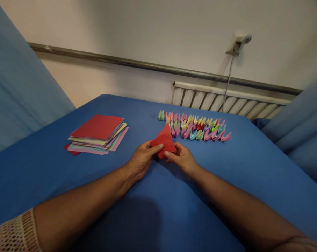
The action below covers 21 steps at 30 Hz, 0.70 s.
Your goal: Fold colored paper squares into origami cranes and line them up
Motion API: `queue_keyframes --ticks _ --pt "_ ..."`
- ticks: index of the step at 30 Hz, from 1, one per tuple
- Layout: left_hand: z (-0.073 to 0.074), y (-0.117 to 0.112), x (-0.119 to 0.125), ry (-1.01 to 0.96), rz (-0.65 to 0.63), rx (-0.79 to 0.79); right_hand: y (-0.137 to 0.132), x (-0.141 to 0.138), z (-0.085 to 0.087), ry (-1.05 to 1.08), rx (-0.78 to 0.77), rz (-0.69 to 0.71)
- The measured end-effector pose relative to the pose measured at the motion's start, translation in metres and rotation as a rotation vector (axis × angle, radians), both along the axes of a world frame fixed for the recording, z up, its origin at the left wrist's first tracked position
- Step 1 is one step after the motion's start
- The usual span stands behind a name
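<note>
Between my two hands is a folded piece of red origami paper (165, 138), roughly kite-shaped with one point upward. My left hand (144, 156) pinches its left side, thumb on the front face. The lower right part is gripped by my right hand (183, 157), its thumb also on the front. Most of the fingers behind the paper are hidden. Just beyond the red paper stand rows of small folded paper cranes (200, 127) in pink, yellow, green, blue and red. The paper covers part of the rows' left end.
A stack of coloured paper sheets (96, 126), red on top, lies to the left on the blue-covered table (137, 108). Behind the table are a metal rail (127, 63), a radiator (208, 98) and a wall socket with a cord (235, 45). Blue curtains (22, 77) hang at both sides.
</note>
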<state>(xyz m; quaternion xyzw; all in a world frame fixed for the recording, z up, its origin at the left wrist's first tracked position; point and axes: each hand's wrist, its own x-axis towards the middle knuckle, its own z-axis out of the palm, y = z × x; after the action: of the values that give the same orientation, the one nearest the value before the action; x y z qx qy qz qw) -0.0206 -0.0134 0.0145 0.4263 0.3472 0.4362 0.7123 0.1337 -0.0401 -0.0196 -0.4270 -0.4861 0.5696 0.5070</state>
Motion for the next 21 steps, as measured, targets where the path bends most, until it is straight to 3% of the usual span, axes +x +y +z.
queue_keyframes --ticks 4,12,16,21 --pt "-0.006 -0.002 0.002 0.033 -0.011 0.019 -0.001 -0.004 -0.002 0.062 -0.006 -0.042" --pt "0.003 0.008 -0.006 0.158 -0.027 0.086 0.001 0.005 0.0 0.007 -0.064 0.09" --pt "0.0 0.013 -0.009 0.246 0.038 0.087 0.002 0.008 0.002 -0.02 -0.062 0.003" --pt "-0.006 0.024 -0.013 0.528 0.068 0.21 0.003 0.014 0.004 -0.141 -0.168 -0.014"
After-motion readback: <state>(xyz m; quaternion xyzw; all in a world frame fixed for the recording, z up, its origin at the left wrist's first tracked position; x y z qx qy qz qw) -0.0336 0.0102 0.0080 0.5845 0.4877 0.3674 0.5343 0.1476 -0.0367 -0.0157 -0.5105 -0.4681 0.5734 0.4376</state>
